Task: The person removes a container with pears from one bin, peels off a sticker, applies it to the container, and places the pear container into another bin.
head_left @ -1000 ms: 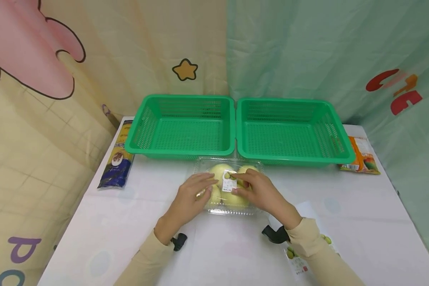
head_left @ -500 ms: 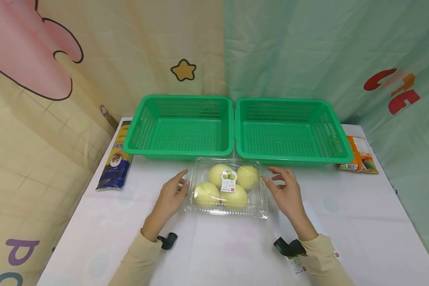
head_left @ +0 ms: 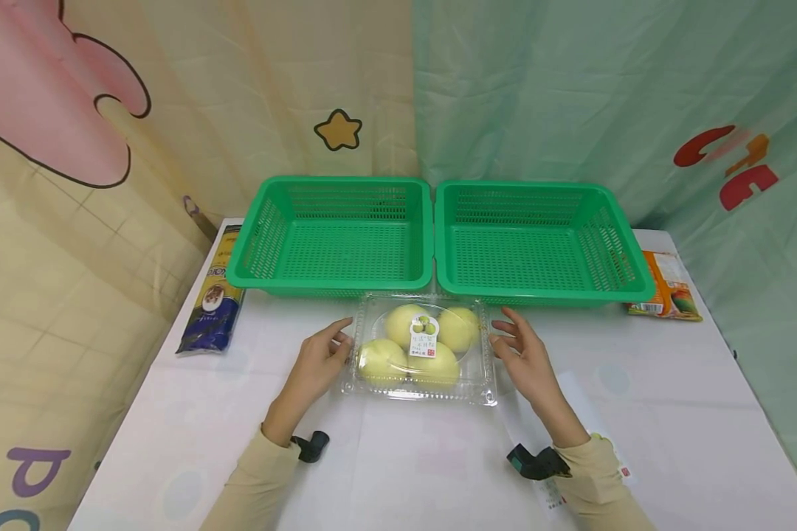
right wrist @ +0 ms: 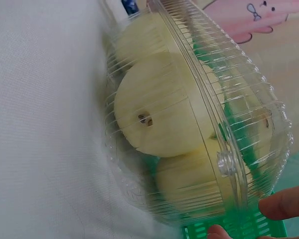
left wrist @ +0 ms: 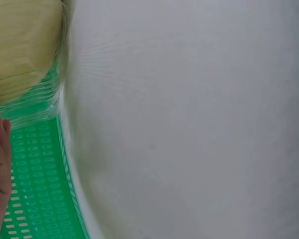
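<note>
A clear plastic clamshell box (head_left: pixel 481 393) with several pale yellow-green pears (head_left: pixel 436 365) inside sits on the table before me, its lid down. On its top lies a white label (head_left: pixel 423 343) with green fruit pictures and handwriting. My left hand (head_left: pixel 314 366) is at the box's left side, its fingers relaxed and bent slightly toward the wall. Opposite it, my right hand (head_left: pixel 531 366) has its fingertips close by the right side, thumb and fingers spread apart. Neither hand encloses the box. In the right wrist view the box's ridged wall and pears (right wrist: pixel 154 104) fill the middle.
Two green plastic baskets, left (head_left: pixel 345 284) and right (head_left: pixel 544 295), stand side by side behind the box. A blue and yellow packet (head_left: pixel 211 313) lies at far left, an orange packet (head_left: pixel 671 291) at far right. White label sheets (head_left: pixel 574 391) lie partly under my right forearm.
Both hands have left the label on the lid and moved outward to the box's two sides. The label now lies fully in sight. The box has stayed about where it was.
</note>
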A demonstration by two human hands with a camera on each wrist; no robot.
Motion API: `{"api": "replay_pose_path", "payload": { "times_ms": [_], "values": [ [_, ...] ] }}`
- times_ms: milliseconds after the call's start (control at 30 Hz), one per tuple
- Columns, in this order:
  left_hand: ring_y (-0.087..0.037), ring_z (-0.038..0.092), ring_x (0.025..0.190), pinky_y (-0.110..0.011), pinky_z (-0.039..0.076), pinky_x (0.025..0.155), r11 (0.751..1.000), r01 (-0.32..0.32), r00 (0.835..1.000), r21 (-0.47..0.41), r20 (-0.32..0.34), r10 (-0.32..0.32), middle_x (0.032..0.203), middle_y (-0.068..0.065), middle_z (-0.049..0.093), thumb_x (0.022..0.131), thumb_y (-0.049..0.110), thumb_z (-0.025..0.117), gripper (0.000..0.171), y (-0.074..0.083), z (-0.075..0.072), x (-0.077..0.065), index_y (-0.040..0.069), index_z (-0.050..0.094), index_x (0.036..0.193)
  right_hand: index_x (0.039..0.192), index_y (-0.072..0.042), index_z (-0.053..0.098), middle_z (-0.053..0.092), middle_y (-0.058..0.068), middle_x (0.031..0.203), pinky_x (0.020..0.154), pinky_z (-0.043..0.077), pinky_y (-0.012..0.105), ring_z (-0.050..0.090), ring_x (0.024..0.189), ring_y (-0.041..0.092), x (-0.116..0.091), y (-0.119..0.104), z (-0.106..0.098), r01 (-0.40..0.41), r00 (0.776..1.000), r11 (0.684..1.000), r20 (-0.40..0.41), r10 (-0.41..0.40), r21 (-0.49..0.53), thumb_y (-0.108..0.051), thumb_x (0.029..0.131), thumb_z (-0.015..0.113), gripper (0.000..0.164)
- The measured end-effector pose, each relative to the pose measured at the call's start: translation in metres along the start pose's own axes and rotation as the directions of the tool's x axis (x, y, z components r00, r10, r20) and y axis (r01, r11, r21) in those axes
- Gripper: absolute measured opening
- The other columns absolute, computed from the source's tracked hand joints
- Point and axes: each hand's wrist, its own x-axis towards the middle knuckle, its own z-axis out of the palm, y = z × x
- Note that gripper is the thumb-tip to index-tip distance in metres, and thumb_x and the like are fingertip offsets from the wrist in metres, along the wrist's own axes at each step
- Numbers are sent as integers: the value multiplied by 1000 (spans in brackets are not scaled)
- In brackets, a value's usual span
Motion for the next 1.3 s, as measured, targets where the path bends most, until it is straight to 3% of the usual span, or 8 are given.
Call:
{"api": "replay_pose_path", "payload": {
  "times_ms": [367,633,767,1000,1300],
  "values": [
    [-16,60,77,-22,50,59,1000,-8,1000,-8,29,9,107,-17,67,103,8,51,46,4,2,0,-1,47,148,158,-4,27,54,27,143,96,57,43,60,124,40,-2,0,1,-14,1000,1000,12,14,4,-17,106,48,57],
    [-15,56,72,-22,47,56,1000,-26,999,-16,34,26,108,-19,66,101,3,48,47,6,1,-1,-3,46,148,151,-5,44,54,21,145,98,56,47,61,119,34,-4,-2,1,-4,1000,1000,25,4,-8,-33,109,43,50],
    [-16,57,75,-22,49,58,1000,-19,999,-2,31,19,108,-19,66,103,6,49,46,7,1,-1,-3,46,148,148,-7,48,55,19,144,96,57,44,61,118,30,-6,-3,1,-12,999,1000,30,12,-16,-34,108,45,49],
    [-16,58,74,-23,50,57,1000,6,1000,-2,25,-6,107,-18,67,102,8,51,47,9,0,-3,-1,47,147,147,-8,50,59,16,135,90,58,32,61,103,14,-12,-6,-1,-23,999,998,45,25,-51,-33,107,49,47],
    [-16,58,73,-23,50,56,1000,9,1000,0,15,-9,104,-18,67,101,8,51,46,8,-1,-3,-1,50,146,146,-7,51,59,18,134,85,57,27,60,93,11,-15,-10,-2,-19,998,999,56,21,-45,-30,106,51,46]
  ]
}}
